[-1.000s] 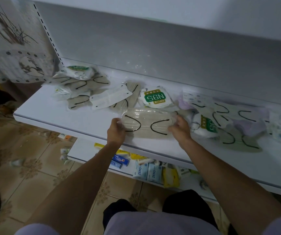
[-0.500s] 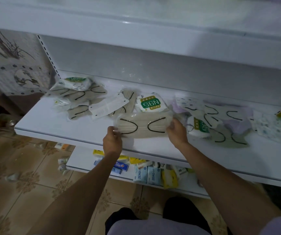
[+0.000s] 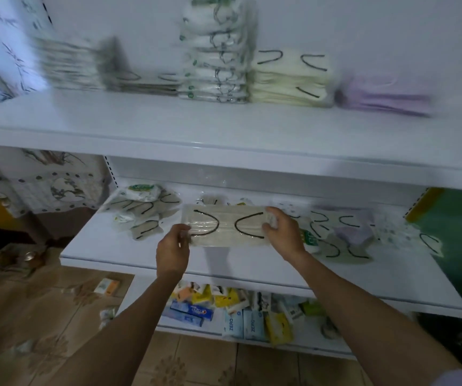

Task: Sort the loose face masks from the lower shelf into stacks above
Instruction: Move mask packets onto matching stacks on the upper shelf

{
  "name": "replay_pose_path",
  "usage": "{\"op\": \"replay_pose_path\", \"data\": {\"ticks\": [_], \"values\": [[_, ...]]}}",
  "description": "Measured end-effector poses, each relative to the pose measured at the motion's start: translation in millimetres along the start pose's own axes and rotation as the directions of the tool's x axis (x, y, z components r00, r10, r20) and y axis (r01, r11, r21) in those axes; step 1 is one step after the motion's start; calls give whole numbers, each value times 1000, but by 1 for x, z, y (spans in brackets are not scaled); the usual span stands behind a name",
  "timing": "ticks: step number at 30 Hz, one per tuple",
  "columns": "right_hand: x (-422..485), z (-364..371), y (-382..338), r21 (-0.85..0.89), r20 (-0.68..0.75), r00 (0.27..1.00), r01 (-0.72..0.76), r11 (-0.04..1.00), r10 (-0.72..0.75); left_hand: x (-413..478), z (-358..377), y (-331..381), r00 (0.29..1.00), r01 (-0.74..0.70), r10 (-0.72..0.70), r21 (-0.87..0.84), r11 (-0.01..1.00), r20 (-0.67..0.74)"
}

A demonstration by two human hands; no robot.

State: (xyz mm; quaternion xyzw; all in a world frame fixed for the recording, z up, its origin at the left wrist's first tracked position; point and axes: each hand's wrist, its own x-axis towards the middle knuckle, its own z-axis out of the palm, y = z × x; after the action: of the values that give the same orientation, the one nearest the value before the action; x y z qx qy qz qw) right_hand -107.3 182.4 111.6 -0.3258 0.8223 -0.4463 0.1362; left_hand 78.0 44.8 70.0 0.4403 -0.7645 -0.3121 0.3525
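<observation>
— Any print legible on your feed?
— I read "ZERO", running vertically, on two pale blue packs (image 3: 231, 325) on the bottom shelf (image 3: 294, 344).
— Anything else?
— Blue box (image 3: 189, 313) beside them: red logo, lettering too blurred. Green label on a mask packet (image 3: 142, 190): I can't read it.

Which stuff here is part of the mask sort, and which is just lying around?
Job: beige mask held by left hand and right hand; loose masks on lower shelf; stacks above.
Lying about: toothpaste box, ZERO packs, small box on floor.
</observation>
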Motion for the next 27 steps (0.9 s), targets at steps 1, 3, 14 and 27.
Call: {"op": "replay_pose_path", "data": {"ticks": [1, 3, 14, 27], "values": [[-3, -5, -7, -8, -2, 1000, 23, 1000, -23, -3, -7, 7, 1000, 4, -4, 6, 1000, -19], [-11, -16, -20, -20, 15, 997, 75, 997, -74, -11, -22, 21, 998, 17, -17, 2, 1000, -61], [-59, -36, -90, 42, 7, 948, 318, 947, -319, -57, -111, 64, 970, -27, 28, 6, 1000, -241], [-25, 8, -203, 49, -98, 873, 483, 874, -477, 25, -208, 71, 937, -191, 215, 111, 975, -275]]}}
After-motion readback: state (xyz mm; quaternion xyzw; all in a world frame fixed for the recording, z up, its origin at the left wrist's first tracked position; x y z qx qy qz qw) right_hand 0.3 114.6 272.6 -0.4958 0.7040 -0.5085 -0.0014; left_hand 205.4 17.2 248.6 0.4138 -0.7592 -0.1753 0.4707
